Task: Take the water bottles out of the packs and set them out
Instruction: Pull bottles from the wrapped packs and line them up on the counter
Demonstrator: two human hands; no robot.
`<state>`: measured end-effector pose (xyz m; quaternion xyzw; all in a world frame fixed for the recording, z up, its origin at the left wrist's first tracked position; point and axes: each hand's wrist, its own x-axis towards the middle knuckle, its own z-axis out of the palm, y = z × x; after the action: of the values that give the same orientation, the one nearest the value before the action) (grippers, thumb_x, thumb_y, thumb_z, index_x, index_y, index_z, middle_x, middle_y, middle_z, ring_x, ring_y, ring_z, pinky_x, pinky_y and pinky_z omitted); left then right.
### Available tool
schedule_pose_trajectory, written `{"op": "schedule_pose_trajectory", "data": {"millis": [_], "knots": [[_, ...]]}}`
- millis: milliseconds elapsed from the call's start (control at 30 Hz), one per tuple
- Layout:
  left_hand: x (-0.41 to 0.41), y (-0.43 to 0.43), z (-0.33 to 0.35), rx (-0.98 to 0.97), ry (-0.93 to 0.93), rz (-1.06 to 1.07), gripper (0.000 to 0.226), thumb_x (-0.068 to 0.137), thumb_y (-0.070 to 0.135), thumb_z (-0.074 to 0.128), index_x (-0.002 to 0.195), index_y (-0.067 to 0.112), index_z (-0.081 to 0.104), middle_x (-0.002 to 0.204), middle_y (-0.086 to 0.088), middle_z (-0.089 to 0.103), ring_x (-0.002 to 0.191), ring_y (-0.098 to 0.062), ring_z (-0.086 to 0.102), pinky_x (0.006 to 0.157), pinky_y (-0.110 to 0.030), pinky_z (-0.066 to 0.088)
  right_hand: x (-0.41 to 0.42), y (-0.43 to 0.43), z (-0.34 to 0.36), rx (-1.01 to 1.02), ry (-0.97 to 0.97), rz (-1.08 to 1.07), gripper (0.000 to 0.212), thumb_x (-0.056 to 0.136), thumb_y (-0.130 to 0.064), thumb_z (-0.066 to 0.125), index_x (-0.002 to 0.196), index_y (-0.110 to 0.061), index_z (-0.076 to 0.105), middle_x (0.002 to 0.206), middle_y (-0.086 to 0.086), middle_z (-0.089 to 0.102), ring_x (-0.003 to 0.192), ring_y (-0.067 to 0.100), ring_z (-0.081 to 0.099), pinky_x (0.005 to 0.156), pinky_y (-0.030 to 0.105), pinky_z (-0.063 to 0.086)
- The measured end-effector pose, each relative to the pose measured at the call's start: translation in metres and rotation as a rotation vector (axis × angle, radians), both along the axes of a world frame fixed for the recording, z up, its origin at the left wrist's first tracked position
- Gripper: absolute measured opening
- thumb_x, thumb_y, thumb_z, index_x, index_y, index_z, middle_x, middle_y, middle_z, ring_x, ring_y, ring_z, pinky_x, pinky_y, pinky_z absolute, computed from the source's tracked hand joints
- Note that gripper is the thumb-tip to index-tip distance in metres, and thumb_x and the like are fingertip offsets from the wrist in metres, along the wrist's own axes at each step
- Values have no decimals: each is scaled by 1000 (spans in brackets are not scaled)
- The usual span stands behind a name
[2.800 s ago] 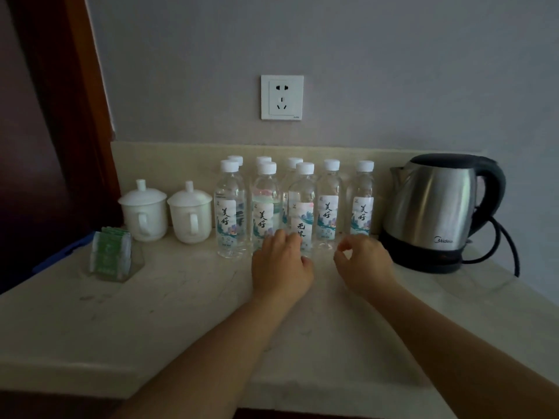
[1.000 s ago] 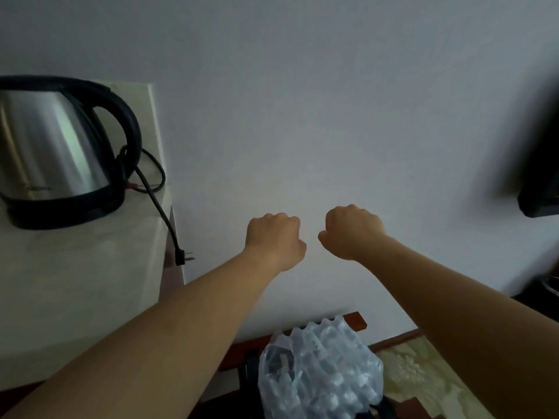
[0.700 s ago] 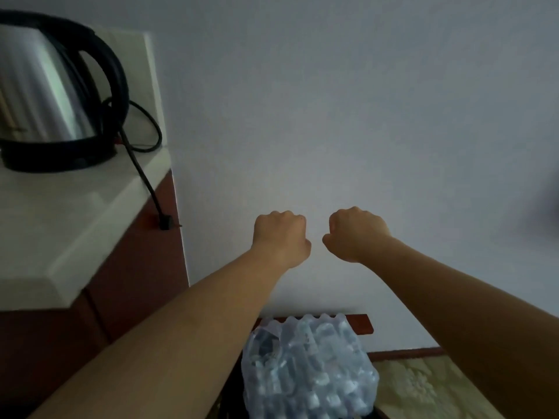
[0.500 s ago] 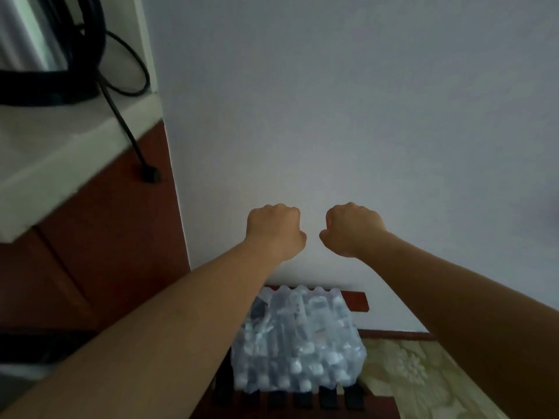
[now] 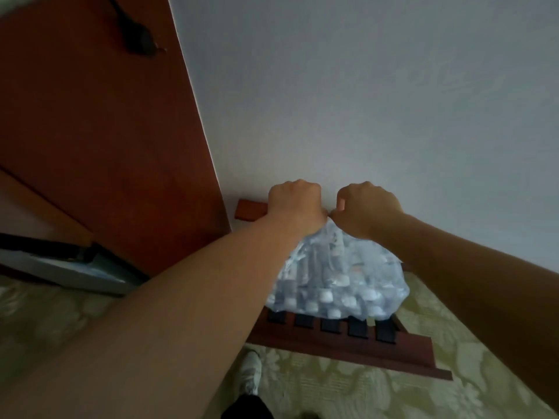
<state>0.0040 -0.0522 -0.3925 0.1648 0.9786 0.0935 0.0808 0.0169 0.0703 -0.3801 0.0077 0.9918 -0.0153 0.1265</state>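
A black plug point(image 5: 139, 40) hangs against the red-brown wooden cabinet side point(image 5: 106, 131); the left hand point(image 5: 295, 204), fingers curled tight, grips the raised top of the clear shrink-wrapped pack of white-capped water bottles point(image 5: 341, 285); the right hand point(image 5: 367, 208), just beside it, pinches the same peak of film; the pack lies on a dark wooden slatted rack point(image 5: 332, 353) on pale green floral carpet point(image 5: 332, 394); bottle labels are too blurred to read.
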Motion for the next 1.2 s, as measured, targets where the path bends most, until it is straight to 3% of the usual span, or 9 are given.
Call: {"op": "schedule_pose_trajectory", "data": {"millis": [233,333,400,500,600,733,833,1033,1200], "knots": [[-12,-5,-98,122,-86,86,23,86,23,53,105,12,60,106,-10,63,95,-31,61,65,-31,34,-18,-6,-90,-80,-95,-41,33,90,-28,50,116,-11,62,118,12,62,107,31,58,84,35,47],[-15,-8,-140,164,-167,167,8,86,17,52,84,14,59,91,-8,62,83,-28,60,59,-27,33,-21,-22,-130,-187,-121,-52,32,92,-24,45,111,-5,63,110,16,64,98,31,58,76,31,45],[-18,-10,-169,180,-231,237,19,89,14,49,71,18,47,72,1,50,66,-18,48,50,-25,28,-23,-32,-154,-267,-146,-69,33,94,-21,40,112,-6,63,111,17,65,99,31,61,80,33,49],[-22,-10,-203,248,-378,227,19,95,14,43,78,17,52,73,0,54,66,-16,47,54,-25,32,-23,-36,-184,-372,-141,-121,35,92,-9,41,117,-15,64,119,12,62,103,30,61,88,37,51],[-28,-5,-230,397,-593,241,19,94,10,41,86,15,58,89,-8,63,86,-26,61,65,-30,46,-21,-25,-208,-424,-27,-243,38,86,5,43,113,-13,64,115,9,63,95,25,60,74,27,50],[-36,7,-252,520,-840,329,21,95,13,46,113,18,57,89,-7,59,74,-24,62,66,-32,53,-20,4,-226,-406,70,-433,39,80,11,45,110,-7,61,111,11,63,87,19,52,68,22,37],[-40,13,-262,519,-932,387,21,95,11,52,114,19,55,98,-7,58,84,-22,61,71,-31,56,-18,17,-235,-386,36,-437,38,81,11,43,112,-5,57,111,12,61,85,18,49,65,21,37],[-53,10,-285,160,-569,330,41,90,14,56,131,14,50,134,-10,47,122,-31,46,98,-41,44,-20,6,-243,-400,69,-292,40,79,12,44,113,-4,59,114,13,59,104,29,55,84,33,47],[-62,-3,-304,83,-540,364,69,88,14,62,146,14,26,150,-9,28,137,-26,28,106,-36,33,-30,-15,-256,-441,130,-110,42,73,17,42,105,0,63,106,14,60,96,32,55,71,32,40]]}}
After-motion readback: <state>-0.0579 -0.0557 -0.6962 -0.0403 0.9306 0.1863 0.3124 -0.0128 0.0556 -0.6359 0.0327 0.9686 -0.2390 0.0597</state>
